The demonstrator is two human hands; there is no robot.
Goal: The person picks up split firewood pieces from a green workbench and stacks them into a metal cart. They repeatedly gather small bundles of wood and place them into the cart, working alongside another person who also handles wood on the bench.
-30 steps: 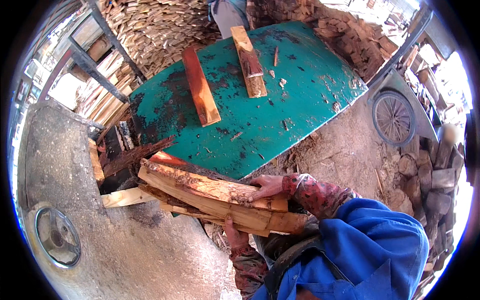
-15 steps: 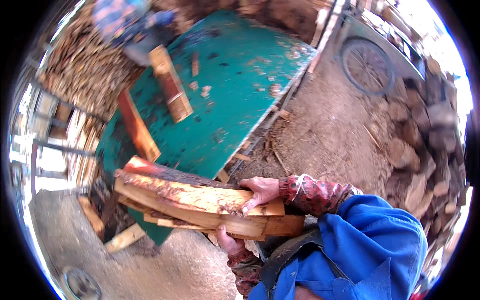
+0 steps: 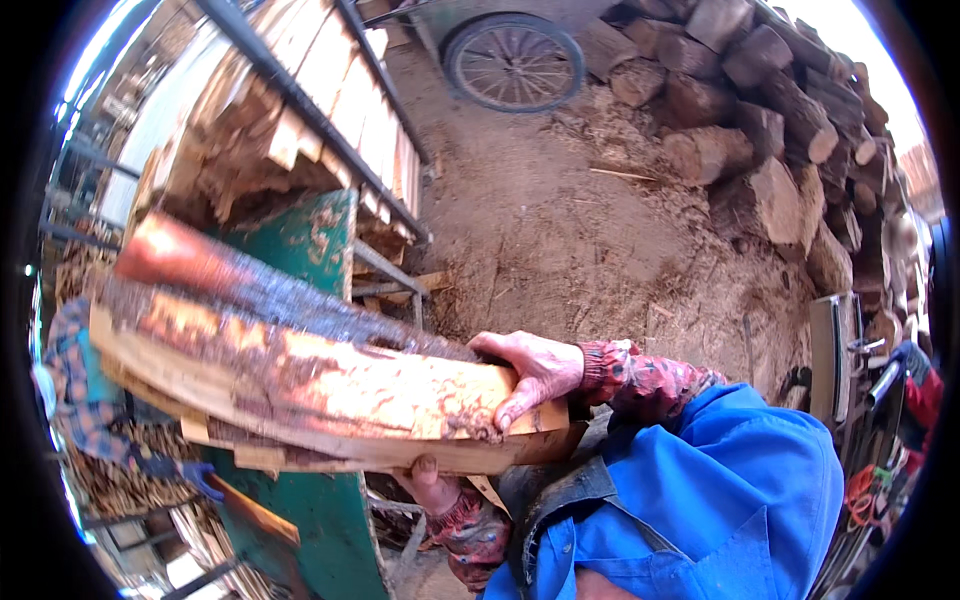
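Both hands are clamped on one stack of boards [image 3: 300, 380], reaching from the centre toward nine o'clock. The right hand [image 3: 535, 372], thumb spread wide, grips the upper side; the left hand [image 3: 430, 487] holds the lower. At least three boards overlap; the exact number I cannot tell. Beyond, one green table [image 3: 330, 515] stands at seven o'clock, one spoked wheel [image 3: 513, 62] at twelve.

Blue top [image 3: 735, 460] over patterned red sleeves [image 3: 655, 385]
The top is loose and creased, with a pointed flap [image 3: 735, 555] and a dark, scuffed band [image 3: 553, 500]; dark and pale blotches mottle the sleeves, whose gathered cuffs [image 3: 600, 370] end at a bare right hand [image 3: 535, 370] and left hand [image 3: 430, 490].
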